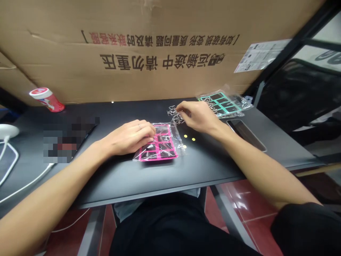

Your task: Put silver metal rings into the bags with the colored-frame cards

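Desk shot from my head cam, looking down at both hands. The left hand (130,137) sits on a pink-framed black card in a clear plastic bag (160,145), with a ring (139,126) on one finger. Its fingers (149,131) are curled over the top of the bag, touching the plastic, but I can't tell if they're actually pinching it or just resting there.

The right hand (195,115) is up at a little tangle of silver wire loops (176,114), just past the top corner of the pink bag. The fingers (183,108) look bunched together and closed on the loops, with the tangle poking out to the left of them.

Just beyond that hand is a teal-framed card, also in a clear plastic bag (223,105), with more wire loops lying on it. A black phone (245,134) lies face up to the right on the black desk (160,177), and two small yellow dots (189,138) sit on the desk right beside the pink bag.

Further left there's a red-and-white tub (47,99) lying on its side, a pixelated blur patch (68,138) and a white cable (26,183). A big cardboard box (160,46) with upside-down Chinese print stands along the back of the desk, and red floor tiles (253,209) show underneath.
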Demonstrator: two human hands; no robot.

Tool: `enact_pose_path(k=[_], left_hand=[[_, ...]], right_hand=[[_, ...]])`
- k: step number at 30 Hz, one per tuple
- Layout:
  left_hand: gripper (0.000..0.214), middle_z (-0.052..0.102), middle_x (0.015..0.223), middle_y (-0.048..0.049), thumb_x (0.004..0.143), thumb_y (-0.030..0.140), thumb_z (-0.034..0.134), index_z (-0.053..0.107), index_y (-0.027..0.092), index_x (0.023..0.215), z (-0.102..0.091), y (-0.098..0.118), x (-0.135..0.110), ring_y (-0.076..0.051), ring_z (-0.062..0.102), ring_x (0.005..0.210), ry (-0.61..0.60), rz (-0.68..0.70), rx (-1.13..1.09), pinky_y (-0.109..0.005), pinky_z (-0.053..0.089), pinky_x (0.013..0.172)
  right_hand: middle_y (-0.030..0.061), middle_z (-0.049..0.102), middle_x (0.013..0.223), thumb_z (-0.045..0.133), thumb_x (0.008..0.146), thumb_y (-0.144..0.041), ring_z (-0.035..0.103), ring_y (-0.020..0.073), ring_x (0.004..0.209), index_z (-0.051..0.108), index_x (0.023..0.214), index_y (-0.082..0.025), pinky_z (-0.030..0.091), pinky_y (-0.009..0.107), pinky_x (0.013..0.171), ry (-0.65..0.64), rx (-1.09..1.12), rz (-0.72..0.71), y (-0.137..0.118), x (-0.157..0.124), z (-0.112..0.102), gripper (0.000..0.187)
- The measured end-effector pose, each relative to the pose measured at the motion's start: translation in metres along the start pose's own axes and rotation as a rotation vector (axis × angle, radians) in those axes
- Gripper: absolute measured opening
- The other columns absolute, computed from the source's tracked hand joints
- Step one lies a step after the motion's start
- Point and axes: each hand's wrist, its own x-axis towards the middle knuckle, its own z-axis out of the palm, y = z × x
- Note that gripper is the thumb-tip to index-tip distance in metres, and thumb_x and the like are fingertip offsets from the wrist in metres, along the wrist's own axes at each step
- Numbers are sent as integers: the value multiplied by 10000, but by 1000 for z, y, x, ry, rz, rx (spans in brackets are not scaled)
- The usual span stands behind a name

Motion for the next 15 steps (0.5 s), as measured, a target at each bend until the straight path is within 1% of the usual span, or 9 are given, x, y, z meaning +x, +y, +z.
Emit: enact_pose_path(k=[5,10,13,15], left_hand=[[71,749,1205,-86,1124,237,544,606,209,1142,0,0,0,-224,716,1074,-5,8,0,-383,552,936],[62,748,1219,-81,1124,238,551,600,210,1151,0,0,-1,-219,713,1079,-7,10,5,-374,552,934],[68,749,1218,-81,1125,242,552,606,206,1146,1,-1,-1,-221,714,1090,-15,4,2,-380,553,947],[79,750,1215,-85,1124,243,551,616,203,1146,1,-2,-1,-223,715,1098,-18,-1,-4,-386,555,957]], right_hand=[[83,850,1113,566,1036,-179,793,282,973,782,1166,-209,542,373,862,-61,-38,-4,7,1,-1,254],[107,841,1144,556,1040,-178,780,300,1014,781,1175,-200,543,396,891,-116,-60,-27,14,1,4,264],[118,832,1138,556,1038,-183,766,300,1025,776,1178,-190,549,406,905,-100,-51,-39,12,0,6,261],[129,822,1145,571,1028,-189,752,303,1048,773,1160,-183,553,419,926,-54,-40,-51,10,0,4,242]])
